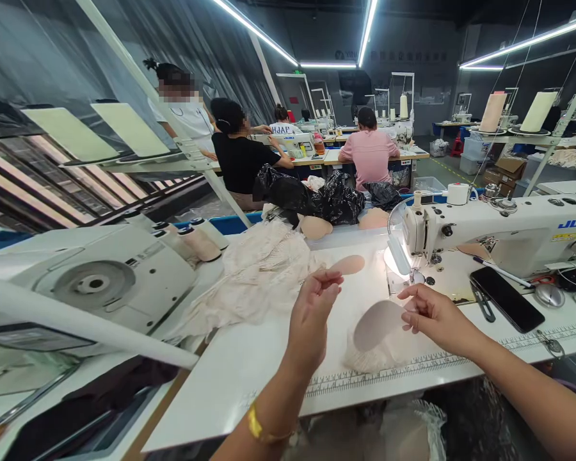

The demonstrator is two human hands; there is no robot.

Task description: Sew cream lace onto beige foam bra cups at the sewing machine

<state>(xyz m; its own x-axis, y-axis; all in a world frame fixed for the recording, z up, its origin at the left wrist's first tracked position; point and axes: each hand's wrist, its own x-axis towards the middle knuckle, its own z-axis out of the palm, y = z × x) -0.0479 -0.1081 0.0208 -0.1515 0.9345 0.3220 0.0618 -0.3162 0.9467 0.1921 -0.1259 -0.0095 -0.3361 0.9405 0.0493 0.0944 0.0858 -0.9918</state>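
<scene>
My right hand [434, 318] pinches the edge of a beige foam bra cup [377, 324] between thumb and fingers, in front of the sewing machine. A crumpled piece of sheer pale fabric [372, 360] lies under the cup on the white table [249, 365]. My left hand [314, 310] hovers left of it, fingers loosely curled and a little apart from the thumb. Just beyond those fingertips is another beige cup [349, 264]; I see no clear grip on it. A heap of cream ruffled fabric [264, 262] spreads to the left of this hand.
A white sewing machine [499, 221] with a lit needle area stands at right. Near it lie a black phone [506, 299] and small snips [482, 301]. A ruler strip [345, 382] runs along the front edge. Thread cones [199, 242] and black bags [336, 195] sit behind; several people work beyond.
</scene>
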